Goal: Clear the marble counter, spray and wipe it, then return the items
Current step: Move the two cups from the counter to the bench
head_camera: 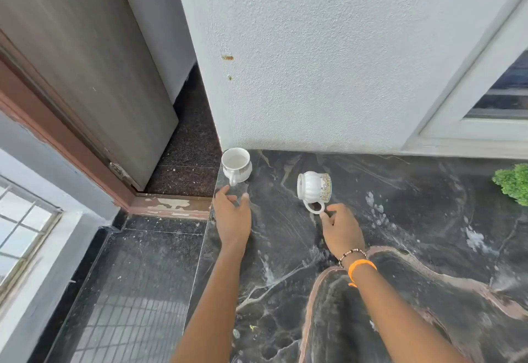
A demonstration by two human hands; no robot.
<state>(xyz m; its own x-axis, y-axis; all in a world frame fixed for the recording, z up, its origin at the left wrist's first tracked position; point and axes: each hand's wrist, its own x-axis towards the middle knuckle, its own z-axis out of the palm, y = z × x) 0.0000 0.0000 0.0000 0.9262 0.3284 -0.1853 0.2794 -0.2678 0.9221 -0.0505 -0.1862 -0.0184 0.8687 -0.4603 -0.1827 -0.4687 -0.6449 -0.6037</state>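
A white patterned cup (237, 164) stands upright at the far left corner of the dark marble counter (400, 219), right at the counter's left edge. My left hand (233, 214) rests just in front of it, fingers spread, a little short of the handle. A second white cup (314, 186) is tipped on its side, its mouth pointing right and its base to the left. My right hand (341, 227) pinches its handle with the fingertips.
A textured white wall (328, 62) runs along the counter's back. A green plant (513, 182) shows at the right edge. Left of the counter the floor drops away, with a brown door (85, 76) and a window below.
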